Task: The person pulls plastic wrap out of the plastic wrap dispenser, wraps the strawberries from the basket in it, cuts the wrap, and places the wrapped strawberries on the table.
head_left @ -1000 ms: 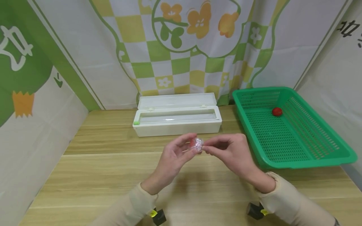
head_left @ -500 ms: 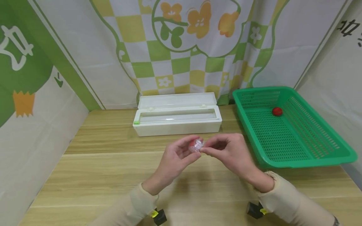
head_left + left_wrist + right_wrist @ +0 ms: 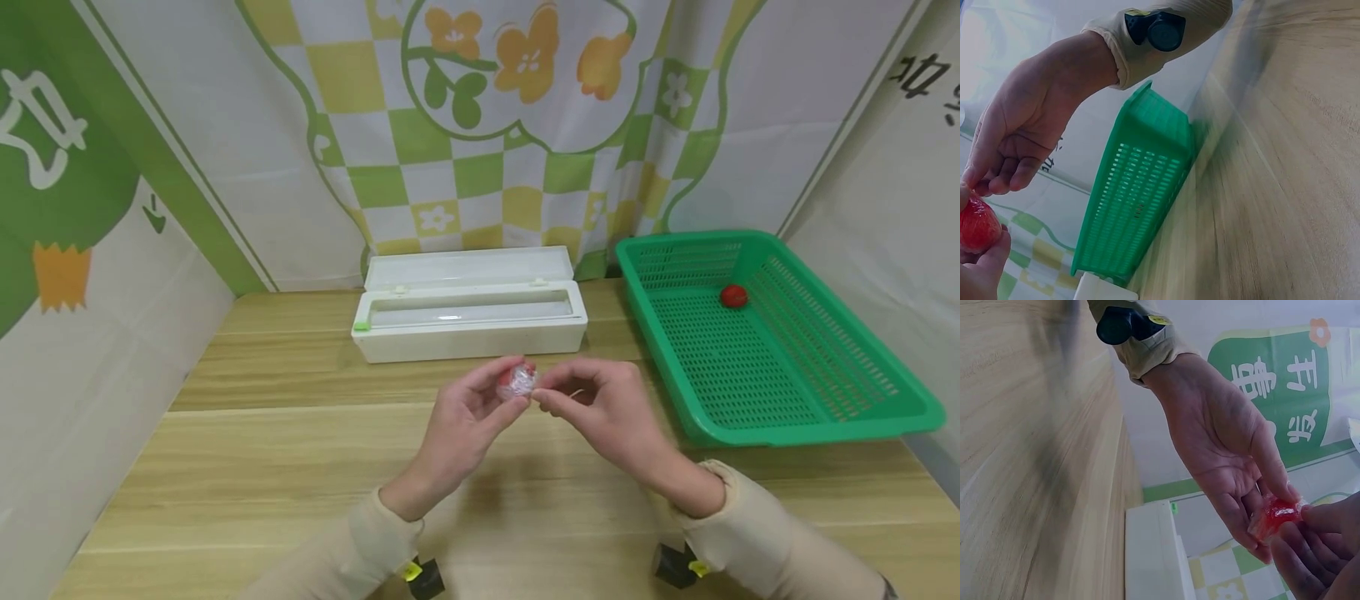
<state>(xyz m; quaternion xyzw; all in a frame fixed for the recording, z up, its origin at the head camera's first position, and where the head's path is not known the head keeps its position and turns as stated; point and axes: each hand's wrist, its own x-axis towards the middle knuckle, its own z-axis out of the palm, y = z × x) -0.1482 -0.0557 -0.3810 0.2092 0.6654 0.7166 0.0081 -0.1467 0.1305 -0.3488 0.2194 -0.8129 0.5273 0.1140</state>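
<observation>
A person's left hand (image 3: 459,421) grasps a red object (image 3: 1282,512) wrapped in clear film (image 3: 523,382), thumb and fingers around it. The right hand (image 3: 617,410) pinches the film between thumb and forefinger. The object is above a wooden table (image 3: 300,475), nearer than an open white box (image 3: 472,342), left of a green basket (image 3: 738,367) containing another red piece (image 3: 734,296).
</observation>
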